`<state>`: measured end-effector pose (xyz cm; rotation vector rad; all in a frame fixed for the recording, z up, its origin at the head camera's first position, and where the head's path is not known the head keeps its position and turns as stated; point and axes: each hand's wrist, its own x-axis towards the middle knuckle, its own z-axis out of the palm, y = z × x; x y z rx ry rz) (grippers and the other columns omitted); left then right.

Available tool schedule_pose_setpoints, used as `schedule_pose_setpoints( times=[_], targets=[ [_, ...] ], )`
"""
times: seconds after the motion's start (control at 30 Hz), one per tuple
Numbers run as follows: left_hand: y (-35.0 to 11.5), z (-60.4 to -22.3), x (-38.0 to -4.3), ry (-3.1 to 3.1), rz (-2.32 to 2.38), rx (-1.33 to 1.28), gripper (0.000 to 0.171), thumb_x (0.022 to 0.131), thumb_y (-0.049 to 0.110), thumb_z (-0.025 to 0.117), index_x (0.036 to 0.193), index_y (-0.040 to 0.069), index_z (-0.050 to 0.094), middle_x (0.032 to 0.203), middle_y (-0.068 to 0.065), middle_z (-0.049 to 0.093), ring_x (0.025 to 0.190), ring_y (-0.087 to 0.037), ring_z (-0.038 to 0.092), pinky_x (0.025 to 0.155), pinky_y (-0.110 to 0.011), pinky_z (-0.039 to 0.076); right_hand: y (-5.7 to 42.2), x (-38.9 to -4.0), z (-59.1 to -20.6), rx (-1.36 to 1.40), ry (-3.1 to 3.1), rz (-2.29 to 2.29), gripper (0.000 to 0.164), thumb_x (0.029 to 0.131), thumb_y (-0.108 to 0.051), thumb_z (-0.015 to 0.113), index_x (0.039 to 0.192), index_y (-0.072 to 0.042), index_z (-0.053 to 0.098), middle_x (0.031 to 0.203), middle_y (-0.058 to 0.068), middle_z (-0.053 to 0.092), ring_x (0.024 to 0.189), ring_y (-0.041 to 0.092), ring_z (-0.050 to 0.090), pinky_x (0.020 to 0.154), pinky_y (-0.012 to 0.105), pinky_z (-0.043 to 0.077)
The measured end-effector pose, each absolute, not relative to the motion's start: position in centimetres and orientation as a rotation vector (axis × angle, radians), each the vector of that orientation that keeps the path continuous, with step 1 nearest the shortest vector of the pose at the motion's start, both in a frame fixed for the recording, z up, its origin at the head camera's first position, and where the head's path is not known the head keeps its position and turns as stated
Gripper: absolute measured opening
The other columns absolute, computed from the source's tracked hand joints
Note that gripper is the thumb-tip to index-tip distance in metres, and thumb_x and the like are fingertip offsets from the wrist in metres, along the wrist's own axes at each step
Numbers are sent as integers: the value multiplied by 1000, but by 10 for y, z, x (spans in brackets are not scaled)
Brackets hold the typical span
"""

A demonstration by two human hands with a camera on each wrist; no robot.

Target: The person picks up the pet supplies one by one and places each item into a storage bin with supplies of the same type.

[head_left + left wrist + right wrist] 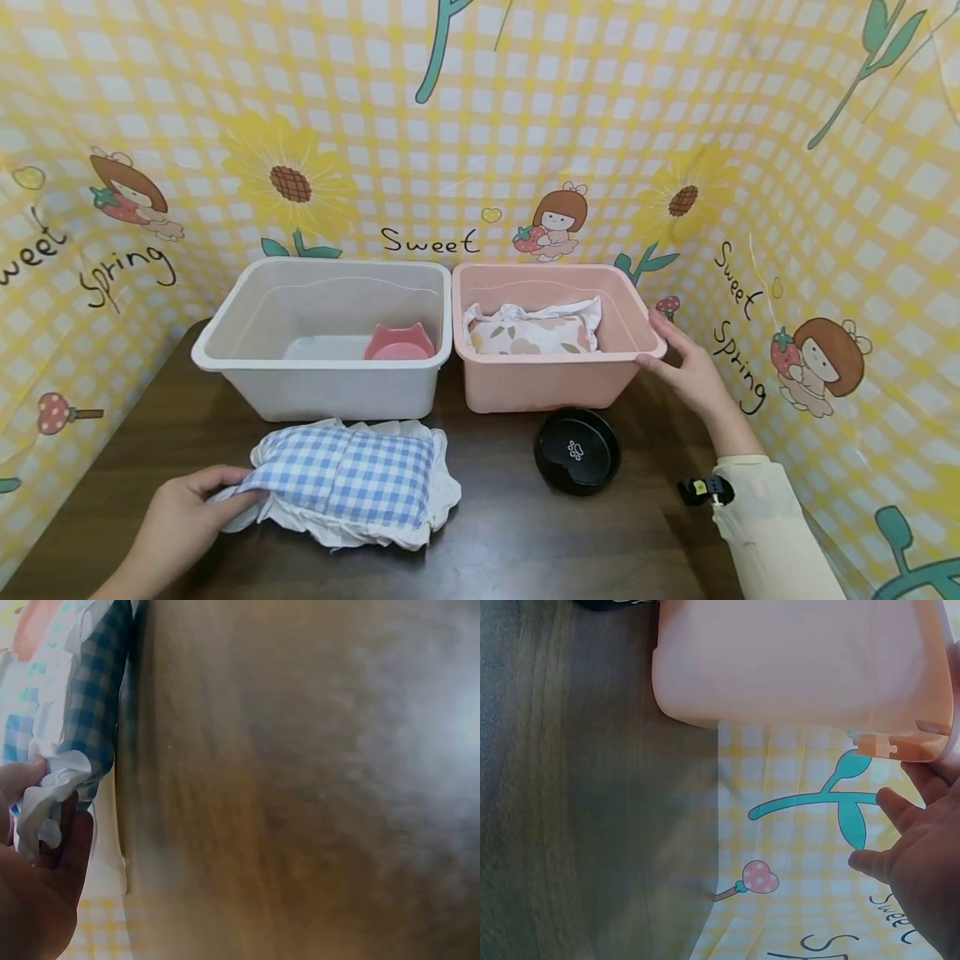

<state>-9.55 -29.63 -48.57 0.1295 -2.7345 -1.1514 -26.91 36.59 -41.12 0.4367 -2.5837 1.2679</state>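
Observation:
My left hand [178, 518] pinches the left corner of a small blue-and-white gingham pillow [360, 475] with a white ruffle, on the near left of the table. In the left wrist view, thumb and fingers close round the bunched ruffle [66, 769]. At the far right, my right hand [693, 377] grips the right rim of a pink plastic bin [551, 385], with the thumb by its front corner. The right wrist view shows the other fingers spread below the rim. Inside that bin lies a white floral pillow [532, 335] with a ruffled edge.
A white bin [337, 392] stands left of the pink one, with a pink cat-eared bowl [399, 343] inside. In front of the pink bin is a black bowl [577, 467] with a paw print. A yellow checked cloth [480, 150] surrounds the dark wooden table [495, 542].

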Motion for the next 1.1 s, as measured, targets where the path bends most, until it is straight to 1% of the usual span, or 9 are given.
schedule_pose_setpoints(
  times=[0.17,0.33,0.6,0.83,1.1],
  targets=[
    [-294,-480,-96,-2700,-1192,141,21,82,31,88,94,16,81,89,13,77,81,10,60,63,-14,48,364,-267,-408,425,-2589,1281,75,92,-16,78,158,-18,41,167,10,31,154,39,24,120,68,14],
    [-294,-476,-94,-2694,-1221,134,21,83,32,87,94,15,81,89,14,77,79,8,60,61,-17,49,364,-266,-407,413,-2596,1289,76,93,-18,78,158,-19,39,167,11,29,154,40,22,120,68,12],
    [-292,-463,-93,-2664,-1255,123,19,83,27,87,94,13,80,87,17,76,77,5,62,59,-19,51,363,-265,-404,389,-2602,1287,75,92,-20,79,157,-20,41,166,9,31,154,38,23,121,67,13],
    [-292,-450,-94,-2633,-1245,84,16,84,23,87,93,12,80,86,20,75,76,5,62,58,-19,51,363,-264,-401,370,-2612,1281,76,92,-22,79,158,-20,41,167,10,31,154,39,23,120,69,12],
    [-292,-438,-93,-2581,-1245,28,14,82,18,88,92,12,79,85,23,74,74,4,63,57,-18,50,363,-265,-401,386,-2625,1281,75,92,-22,79,157,-18,41,166,9,32,154,38,23,120,68,13]
  ],
)
